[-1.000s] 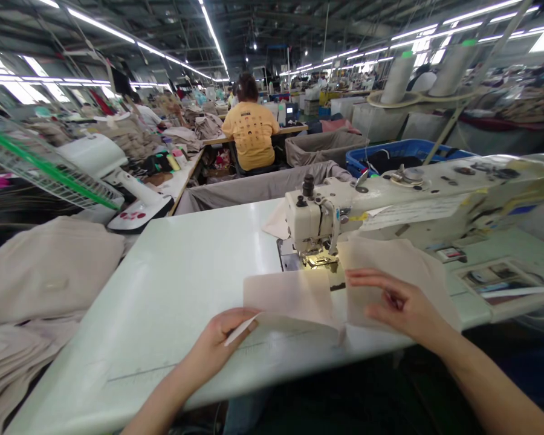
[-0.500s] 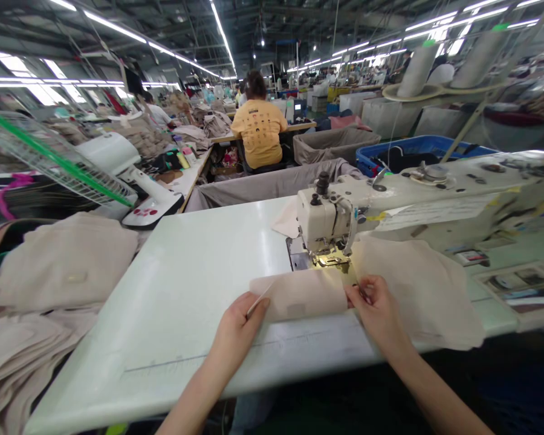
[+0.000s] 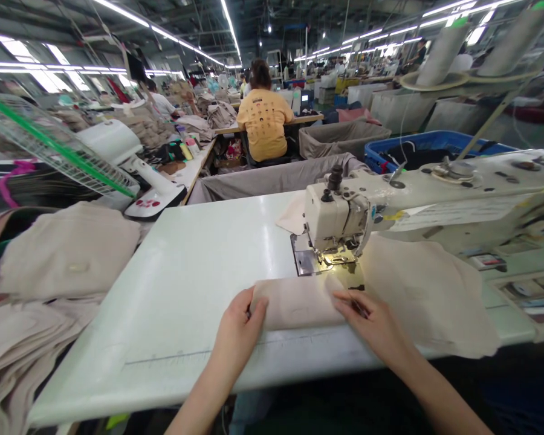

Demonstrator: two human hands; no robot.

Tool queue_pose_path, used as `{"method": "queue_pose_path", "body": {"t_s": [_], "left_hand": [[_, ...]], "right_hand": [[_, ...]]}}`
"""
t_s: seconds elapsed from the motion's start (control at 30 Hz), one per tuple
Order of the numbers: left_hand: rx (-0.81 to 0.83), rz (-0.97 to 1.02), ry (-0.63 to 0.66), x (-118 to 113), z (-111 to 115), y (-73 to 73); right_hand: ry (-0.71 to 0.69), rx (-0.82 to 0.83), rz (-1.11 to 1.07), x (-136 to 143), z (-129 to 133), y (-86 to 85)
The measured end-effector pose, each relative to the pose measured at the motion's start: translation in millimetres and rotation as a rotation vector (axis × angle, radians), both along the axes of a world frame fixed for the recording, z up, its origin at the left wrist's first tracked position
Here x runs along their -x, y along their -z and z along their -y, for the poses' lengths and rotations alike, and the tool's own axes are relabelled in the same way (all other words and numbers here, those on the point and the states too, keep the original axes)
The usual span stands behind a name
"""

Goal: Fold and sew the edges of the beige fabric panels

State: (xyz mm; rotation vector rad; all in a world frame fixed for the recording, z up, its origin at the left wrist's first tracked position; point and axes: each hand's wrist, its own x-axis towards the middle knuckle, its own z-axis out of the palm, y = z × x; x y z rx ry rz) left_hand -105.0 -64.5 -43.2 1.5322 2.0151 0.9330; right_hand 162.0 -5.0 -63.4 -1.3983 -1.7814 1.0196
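Note:
A folded beige fabric piece [image 3: 294, 305] lies on the pale sewing table just in front of the sewing machine head [image 3: 333, 214]. My left hand [image 3: 241, 323] pinches its left end between thumb and fingers. At the right end, my right hand [image 3: 367, 314] has its fingertips closed on the fabric, where a corner is turned up. Something small and dark shows within the right hand, too hidden to name. The lit needle plate [image 3: 330, 263] sits beyond the fabric's far edge. A larger beige panel [image 3: 426, 290] spreads to the right of my right hand.
Beige fabric pieces [image 3: 31, 338] are stacked at the left, near a white fan [image 3: 113, 145] with a green rim. A blue crate [image 3: 435, 145] stands behind the machine. Thread cones [image 3: 444, 54] rise at upper right. A person in a yellow shirt [image 3: 266, 124] sits ahead.
The folded piece has come slightly toward me, away from the needle plate. My right hand has moved left along its edge, and the corner there is now turned up. The view has shifted slightly.

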Motion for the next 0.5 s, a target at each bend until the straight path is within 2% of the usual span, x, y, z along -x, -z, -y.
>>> {"method": "queue_pose_path", "body": {"t_s": [0.1, 0.17, 0.27, 0.4, 0.5], "left_hand": [[-0.02, 0.089, -0.126, -5, 5, 6.5], [-0.049, 0.149, -0.153, -8, 11, 8.7], [-0.123, 0.186, -0.08, -10, 20, 8.8], [-0.137, 0.057, 0.07, -7, 23, 5.9], [-0.119, 0.024, 0.063, -5, 18, 5.1]], "right_hand": [[0.015, -0.021, 0.007, 2, 0, -1.4], [0.005, -0.051, 0.016, 1, 1, -0.5], [-0.014, -0.107, 0.045, -1, 3, 5.4], [-0.024, -0.151, 0.084, -4, 4, 13.7], [-0.038, -0.161, 0.105, -5, 4, 14.4]]}}
